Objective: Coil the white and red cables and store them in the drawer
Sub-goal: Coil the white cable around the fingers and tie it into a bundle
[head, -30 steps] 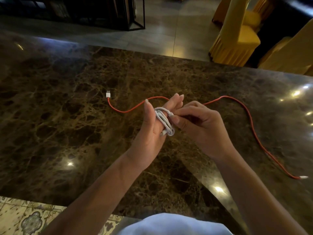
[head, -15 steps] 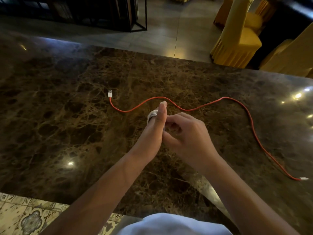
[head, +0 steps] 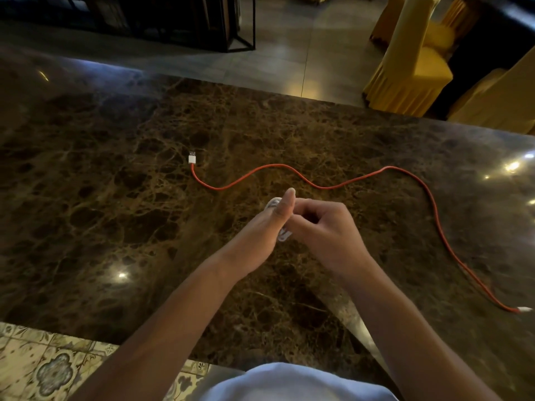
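Centre of frame: my left hand stands edge-on, fingers straight, with the white cable wound around them — only slivers of the coil show, one above the thumb and one loop below the palm. My right hand presses against it from the right, fingers curled in a narrow pinch; they appear to work the cable's tail, though the contact itself is hidden. The red cable lies uncoiled on the marble table, running from its white plug at centre left in a wave across to the lower right edge of the frame. No drawer is in view. Risk, as I judge it: if the tail is not tucked firmly, the coil may spring open as it slides off my fingers — stiff cable resists tight turns.
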`<state>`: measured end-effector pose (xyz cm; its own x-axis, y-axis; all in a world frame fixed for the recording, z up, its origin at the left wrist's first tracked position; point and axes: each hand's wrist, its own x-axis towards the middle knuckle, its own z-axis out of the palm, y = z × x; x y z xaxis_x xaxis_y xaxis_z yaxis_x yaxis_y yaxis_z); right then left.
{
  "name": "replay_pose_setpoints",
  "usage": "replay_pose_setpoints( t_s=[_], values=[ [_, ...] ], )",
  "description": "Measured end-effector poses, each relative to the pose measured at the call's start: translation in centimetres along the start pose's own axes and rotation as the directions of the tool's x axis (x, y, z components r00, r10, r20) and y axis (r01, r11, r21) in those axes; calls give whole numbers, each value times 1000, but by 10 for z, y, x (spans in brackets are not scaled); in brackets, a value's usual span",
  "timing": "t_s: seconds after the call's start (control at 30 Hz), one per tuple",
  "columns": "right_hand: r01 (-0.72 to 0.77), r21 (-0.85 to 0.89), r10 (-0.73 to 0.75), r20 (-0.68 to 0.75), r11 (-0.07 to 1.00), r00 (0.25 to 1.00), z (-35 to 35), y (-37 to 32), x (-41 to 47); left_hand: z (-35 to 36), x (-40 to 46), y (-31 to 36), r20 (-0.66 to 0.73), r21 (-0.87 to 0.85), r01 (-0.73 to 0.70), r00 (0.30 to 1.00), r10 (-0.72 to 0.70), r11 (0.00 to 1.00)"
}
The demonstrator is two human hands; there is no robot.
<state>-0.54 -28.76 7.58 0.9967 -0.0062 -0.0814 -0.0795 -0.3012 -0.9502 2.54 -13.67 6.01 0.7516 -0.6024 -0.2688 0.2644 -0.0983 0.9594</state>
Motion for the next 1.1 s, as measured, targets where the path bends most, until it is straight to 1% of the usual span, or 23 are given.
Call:
replay_pose_setpoints(
  t_s=[0.07,0.1,0.17,0.2,0.23,0.3,0.4,0.47,0.5,0.57,0.63,0.73,0.8,0.83,0.87,0.93,1.0,1.03,1.07,1.1],
  values=[
    [-84,139,81,26,987,996,-1,-3,-1,-8,2,-7,75,-156,-11,997,23,988],
    [-135,177,128,53,975,990,-1,-5,-2,-11,3,-10,100,-219,-18,994,41,976],
    [-220,200,204,95,955,974,-3,-7,-3,-10,5,-12,80,-278,-29,995,53,960],
    [-233,200,216,105,951,971,-5,-6,-3,-6,6,-11,55,-313,-37,997,57,949],
    [-228,198,211,103,953,972,-6,-5,-3,-3,6,-12,40,-372,-44,997,63,927],
    [-156,187,149,51,970,988,-4,-3,-4,2,5,-13,1,-513,-65,997,76,856],
    [54,131,-45,-68,990,997,0,-1,-8,5,2,-9,9,-676,-63,996,93,735],
    [209,-14,-209,-118,978,971,1,-2,-10,4,0,-7,28,-704,-58,994,110,707],
    [259,-106,-272,-138,960,952,2,-2,-11,2,0,-7,34,-706,-50,994,105,706],
    [310,-249,-358,-178,918,917,1,0,-10,1,0,-10,41,-669,-41,995,91,742],
    [284,-292,-353,-222,913,909,3,3,-8,0,0,-8,50,-609,-40,995,89,792],
    [205,-216,-259,-267,955,928,6,5,-7,0,-2,1,83,-566,-40,991,105,824],
    [180,-197,-224,-230,964,947,1,3,-4,-5,-3,3,92,-605,-31,990,108,795],
    [174,-229,-221,-198,958,955,-4,2,-4,-7,-4,0,108,-629,-16,988,107,777],
    [173,-294,-229,-170,940,958,-9,1,-3,-8,-4,-3,131,-644,5,986,104,765],
    [207,-454,-280,-100,867,955,-18,-2,-3,-7,-2,-11,157,-676,56,985,68,735],
    [320,-524,-358,31,789,933,-23,-6,-2,-3,-2,-14,185,-698,116,983,21,706],
    [389,-500,-378,129,774,917,-25,-8,0,0,-3,-14,208,-698,139,978,13,702],
    [430,-440,-356,243,788,902,-27,-11,2,4,-4,-12,230,-693,153,973,14,705],
    [415,-372,-290,348,830,891,-30,-14,5,6,-6,-11,246,-682,164,969,12,713]
  ],
)
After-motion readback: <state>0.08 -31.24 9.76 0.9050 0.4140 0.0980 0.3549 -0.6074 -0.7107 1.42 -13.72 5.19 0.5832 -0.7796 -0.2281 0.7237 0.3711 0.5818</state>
